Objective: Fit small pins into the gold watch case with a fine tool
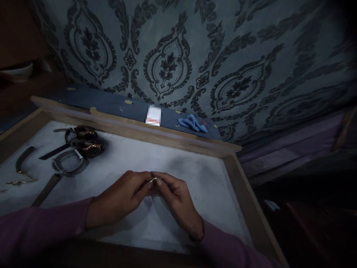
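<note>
My left hand (124, 197) and my right hand (180, 201) meet over the pale bottom of a wooden tray (240, 182). Thumbs and fingers of both pinch a small, thin, shiny metal piece (153, 179); most of it is hidden by the fingertips, and its kind cannot be made out. Left of my hands lie dark watches (88, 141) with copper-coloured cases and straps. Beside them is a looped strap with a metal buckle (69, 162). Farther left rests a curved dark strap (24, 158) with a gold-coloured chain (23, 181) near it.
Behind the tray's far rim, a blue patterned cloth (108, 104) bears a small white packet (153, 115) and a crumpled blue rag (193, 123). A wall with a dark floral pattern (167, 67) rises behind. A white bowl (21, 72) stands far left.
</note>
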Demonstrator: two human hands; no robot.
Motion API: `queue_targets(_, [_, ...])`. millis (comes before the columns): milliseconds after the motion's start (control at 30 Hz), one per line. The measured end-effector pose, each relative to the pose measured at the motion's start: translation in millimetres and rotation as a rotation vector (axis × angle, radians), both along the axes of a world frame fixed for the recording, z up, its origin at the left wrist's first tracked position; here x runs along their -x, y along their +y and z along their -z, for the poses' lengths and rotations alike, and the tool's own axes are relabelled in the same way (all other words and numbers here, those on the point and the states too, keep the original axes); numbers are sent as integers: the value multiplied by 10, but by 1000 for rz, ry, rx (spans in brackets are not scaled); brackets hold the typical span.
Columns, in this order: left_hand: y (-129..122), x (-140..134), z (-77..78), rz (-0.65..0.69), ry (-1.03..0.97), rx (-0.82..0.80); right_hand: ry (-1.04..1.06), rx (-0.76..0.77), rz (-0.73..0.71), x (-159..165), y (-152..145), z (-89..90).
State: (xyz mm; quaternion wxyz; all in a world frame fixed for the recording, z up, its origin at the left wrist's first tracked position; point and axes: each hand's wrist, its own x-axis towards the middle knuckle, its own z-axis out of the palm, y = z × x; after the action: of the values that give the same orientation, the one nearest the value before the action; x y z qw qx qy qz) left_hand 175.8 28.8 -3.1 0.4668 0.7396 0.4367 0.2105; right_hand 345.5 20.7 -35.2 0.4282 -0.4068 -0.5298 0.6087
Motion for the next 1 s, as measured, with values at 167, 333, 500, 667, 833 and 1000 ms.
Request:
queue_targets(167, [5,-8,-37,1,-10,31,16,12,-9,-6,-5,0])
queue_targets(333, [39,14,-37,22,11,25,-39,-25,-16,-13,-17,42])
queue_targets(500, [91,60,-45,80,74,66,-140,-67,-17,-6,-46,38])
queue_targets(667, [132,88,-20,98,52,138,-271,-191,-23,-1,-71,-34])
queue_targets(833, [87,48,-20,48,10,270,-320,-227,-9,1,-79,-23])
queue_targets(1000, [25,-26,-29,-26,0,206,-202,-114,9,13,-59,38])
